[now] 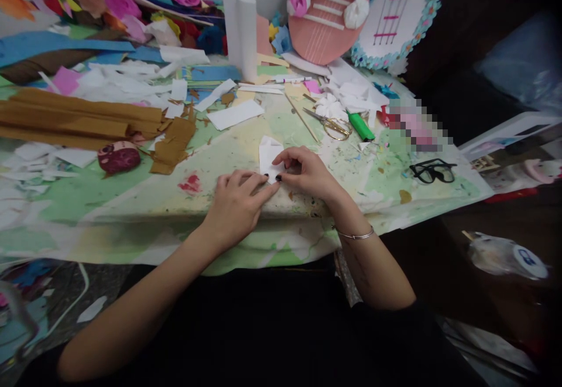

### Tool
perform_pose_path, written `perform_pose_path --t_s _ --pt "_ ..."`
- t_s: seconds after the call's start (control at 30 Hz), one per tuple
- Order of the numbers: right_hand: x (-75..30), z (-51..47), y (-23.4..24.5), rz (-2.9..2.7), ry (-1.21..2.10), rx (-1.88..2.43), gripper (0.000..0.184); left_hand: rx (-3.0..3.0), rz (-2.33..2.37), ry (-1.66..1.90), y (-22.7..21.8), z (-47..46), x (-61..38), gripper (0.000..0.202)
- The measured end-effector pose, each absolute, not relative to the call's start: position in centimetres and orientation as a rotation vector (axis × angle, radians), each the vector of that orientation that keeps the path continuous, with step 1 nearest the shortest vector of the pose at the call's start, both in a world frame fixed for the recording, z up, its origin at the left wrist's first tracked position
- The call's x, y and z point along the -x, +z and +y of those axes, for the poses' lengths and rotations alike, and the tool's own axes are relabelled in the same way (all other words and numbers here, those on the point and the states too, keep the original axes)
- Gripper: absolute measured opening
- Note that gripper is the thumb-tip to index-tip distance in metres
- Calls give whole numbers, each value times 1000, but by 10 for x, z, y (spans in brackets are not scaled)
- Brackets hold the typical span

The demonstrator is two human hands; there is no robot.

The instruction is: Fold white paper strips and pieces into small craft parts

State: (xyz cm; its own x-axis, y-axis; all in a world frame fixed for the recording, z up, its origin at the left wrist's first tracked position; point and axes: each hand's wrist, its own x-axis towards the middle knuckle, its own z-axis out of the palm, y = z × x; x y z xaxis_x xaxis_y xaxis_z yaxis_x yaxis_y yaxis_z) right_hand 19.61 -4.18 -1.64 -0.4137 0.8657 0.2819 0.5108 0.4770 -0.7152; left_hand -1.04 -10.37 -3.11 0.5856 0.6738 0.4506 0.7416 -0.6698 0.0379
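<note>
A piece of paper (266, 153) lies near the front edge of the worktop (232, 156), its near end under the fingers of the left hand (232, 202) and right hand (309, 173). Behind it, left to right, are a sheet (236, 115), a stick (302, 119), scissors (325, 122) and a tube (360, 126). Eyeglasses (434, 167) rest farther right. Crepe paper (79, 119) spans the left side, scraps (118, 82) behind it. At the back, a roll (247, 36) stands left of two guitar-shaped panels (322, 38).

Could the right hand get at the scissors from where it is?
Probably yes: the scissors lie just beyond the right hand, with nothing tall between. The thin stick beside them seems unlikely to block it, though the hand is busy at the white paper.
</note>
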Motion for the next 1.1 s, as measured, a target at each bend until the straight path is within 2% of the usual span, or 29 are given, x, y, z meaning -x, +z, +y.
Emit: perform_pose_path --t_s 0.23,0.43,0.7,0.97,1.1 --pt "-202 -38 -14 -2033 681 1205 17 2703 -1215 -620 -30 -103 14 38" --pt "-201 -39 -14 -2021 735 1184 14 2700 -1286 -634 -30 -104 9 49" --pt "-201 -37 -17 -2020 745 1170 13 2677 -1244 -535 -27 -105 10 46" --pt "-200 -55 -20 -2142 421 1082 28 2633 -1206 -499 -28 -105 11 45" --pt "-202 -63 -23 -2141 355 1084 27 2611 -1121 -553 -31 -105 12 44"
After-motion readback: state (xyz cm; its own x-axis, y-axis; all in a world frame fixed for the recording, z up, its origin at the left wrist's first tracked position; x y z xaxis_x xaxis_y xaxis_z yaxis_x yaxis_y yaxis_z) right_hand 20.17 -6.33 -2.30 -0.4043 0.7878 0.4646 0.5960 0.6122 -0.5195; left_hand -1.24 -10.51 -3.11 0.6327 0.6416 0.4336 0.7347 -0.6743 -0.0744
